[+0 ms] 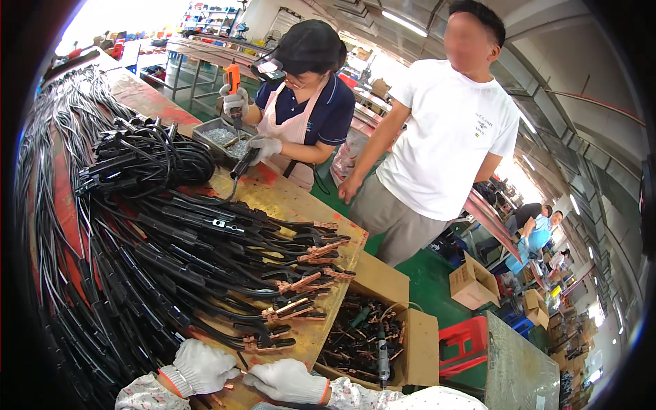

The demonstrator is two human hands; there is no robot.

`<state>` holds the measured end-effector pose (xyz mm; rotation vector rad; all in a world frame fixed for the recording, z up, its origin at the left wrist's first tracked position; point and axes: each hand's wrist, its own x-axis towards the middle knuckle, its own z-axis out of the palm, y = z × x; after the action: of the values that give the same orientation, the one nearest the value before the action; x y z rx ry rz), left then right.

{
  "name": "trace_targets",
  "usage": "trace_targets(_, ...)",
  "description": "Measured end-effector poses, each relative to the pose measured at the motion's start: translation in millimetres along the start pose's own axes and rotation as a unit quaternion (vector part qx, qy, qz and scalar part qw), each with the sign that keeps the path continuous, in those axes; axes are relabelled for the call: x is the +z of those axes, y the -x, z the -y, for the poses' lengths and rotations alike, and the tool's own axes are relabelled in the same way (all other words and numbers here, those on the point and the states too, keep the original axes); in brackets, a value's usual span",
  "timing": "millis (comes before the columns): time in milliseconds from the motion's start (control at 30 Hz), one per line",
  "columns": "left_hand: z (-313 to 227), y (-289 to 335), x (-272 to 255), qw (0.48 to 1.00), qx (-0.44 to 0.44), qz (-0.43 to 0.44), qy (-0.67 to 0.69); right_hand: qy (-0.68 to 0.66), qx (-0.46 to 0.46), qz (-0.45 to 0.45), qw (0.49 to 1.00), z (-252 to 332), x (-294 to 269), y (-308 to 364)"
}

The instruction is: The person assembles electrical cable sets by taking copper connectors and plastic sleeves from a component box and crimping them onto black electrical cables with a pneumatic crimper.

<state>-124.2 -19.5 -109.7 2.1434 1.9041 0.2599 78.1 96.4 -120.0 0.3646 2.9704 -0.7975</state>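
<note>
Both my hands wear white knit gloves and meet at the table's near edge. My left hand [203, 367] is closed, its fingertips pointing toward the right hand. With its fingers pressed together, my right hand [287, 380] comes in from the right. Between them shows a small copper-coloured and black part, too hidden to name. Just beyond lie rows of welding electrode holders [294, 283] with black handles and copper-coloured jaws pointing right. Their black cables [147, 273] run left across the worn yellow and red tabletop [283, 195].
A cardboard box [420, 348] right of the table holds more clamp parts and a grey power screwdriver [383, 355]. Across the table, a co-worker uses an orange-and-black power screwdriver [234, 80] over a metal tray [212, 130]. Another person stands beside them. A red stool [461, 345] is farther right.
</note>
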Motion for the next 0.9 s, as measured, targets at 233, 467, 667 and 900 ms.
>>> trace_targets(233, -4, 0, 0, 0.999, 0.014, -0.043, -0.017, 0.002, 0.123, -0.322, 0.939, -73, -25, 67)
trace_targets(467, -6, -10, -8, 0.989, 0.078, -0.076, -0.103, 0.185, 0.457, -0.067, 0.867, -195, 29, 171)
trace_targets(667, -12, -20, -16, 0.992, -0.042, 0.099, -0.062, 0.208, 0.331, 0.053, 0.919, -209, 59, 161)
trace_targets(900, -15, -27, -23, 0.975, -0.125, 0.182, 0.015, 0.177, 0.326, 0.179, 0.911, -214, 56, 149)
